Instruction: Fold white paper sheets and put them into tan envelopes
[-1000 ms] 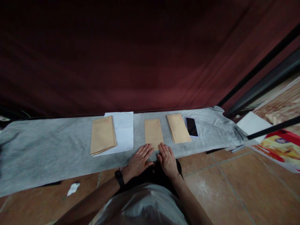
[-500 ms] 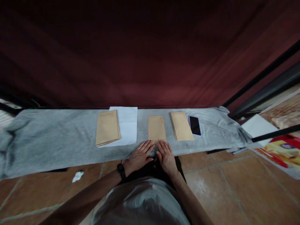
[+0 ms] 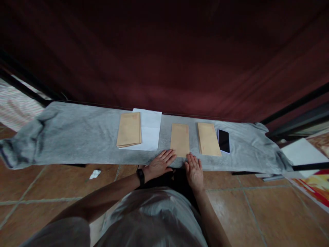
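A single brown envelope (image 3: 180,139) lies flat on the grey cloth in front of me. My left hand (image 3: 159,164), with a dark band on its wrist, rests palm down, its fingertips at the envelope's near left corner. At the near right corner lies my right hand (image 3: 194,171), flat, fingers stretched out. Neither hand grips anything. To the left, a small stack of brown envelopes (image 3: 129,128) partly covers white paper sheets (image 3: 151,132). Another stack of brown envelopes (image 3: 209,139) lies to the right, beside a phone (image 3: 223,140) with a dark screen.
The narrow surface is covered by a grey cloth (image 3: 77,133). A dark red curtain (image 3: 164,68) hangs behind it. Black bars (image 3: 295,103) stand at the right. Crumpled white paper (image 3: 95,174) lies on the tiled floor (image 3: 61,185).
My hands have moved apart, the right one shifting to the envelope's near right corner. The view has turned and tilted a little. The envelopes keep their arrangement.
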`<state>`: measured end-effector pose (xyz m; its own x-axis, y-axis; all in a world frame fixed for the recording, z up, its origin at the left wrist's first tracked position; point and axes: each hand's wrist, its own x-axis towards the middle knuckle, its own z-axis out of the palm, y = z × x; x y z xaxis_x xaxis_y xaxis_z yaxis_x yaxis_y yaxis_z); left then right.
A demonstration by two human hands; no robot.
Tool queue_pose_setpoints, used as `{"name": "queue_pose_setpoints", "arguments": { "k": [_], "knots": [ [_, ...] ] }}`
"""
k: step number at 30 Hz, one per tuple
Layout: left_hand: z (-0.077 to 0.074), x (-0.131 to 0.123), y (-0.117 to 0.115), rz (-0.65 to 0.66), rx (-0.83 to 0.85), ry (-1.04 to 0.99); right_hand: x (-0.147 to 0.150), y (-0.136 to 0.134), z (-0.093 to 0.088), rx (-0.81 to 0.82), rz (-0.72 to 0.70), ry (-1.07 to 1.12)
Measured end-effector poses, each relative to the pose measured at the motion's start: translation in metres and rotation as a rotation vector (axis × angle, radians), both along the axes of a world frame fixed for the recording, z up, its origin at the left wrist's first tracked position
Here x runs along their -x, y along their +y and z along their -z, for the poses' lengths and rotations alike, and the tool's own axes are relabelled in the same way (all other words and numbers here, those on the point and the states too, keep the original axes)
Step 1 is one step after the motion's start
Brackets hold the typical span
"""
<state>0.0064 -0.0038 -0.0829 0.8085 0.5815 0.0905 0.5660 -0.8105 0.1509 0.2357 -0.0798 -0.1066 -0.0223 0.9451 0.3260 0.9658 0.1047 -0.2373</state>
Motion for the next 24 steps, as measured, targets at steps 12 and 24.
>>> {"name": "queue_pose_setpoints", "arguments": {
  "k": [12, 24],
  "knots": [
    [0.004, 0.000, 0.000, -0.010, -0.056, -0.018, 0.003, 0.003, 0.001, -0.015, 0.095, 0.009],
    [-0.003, -0.014, -0.003, -0.066, -0.050, -0.012, 0.032, 0.011, -0.007, 0.072, -0.088, 0.028]
  ]
}}
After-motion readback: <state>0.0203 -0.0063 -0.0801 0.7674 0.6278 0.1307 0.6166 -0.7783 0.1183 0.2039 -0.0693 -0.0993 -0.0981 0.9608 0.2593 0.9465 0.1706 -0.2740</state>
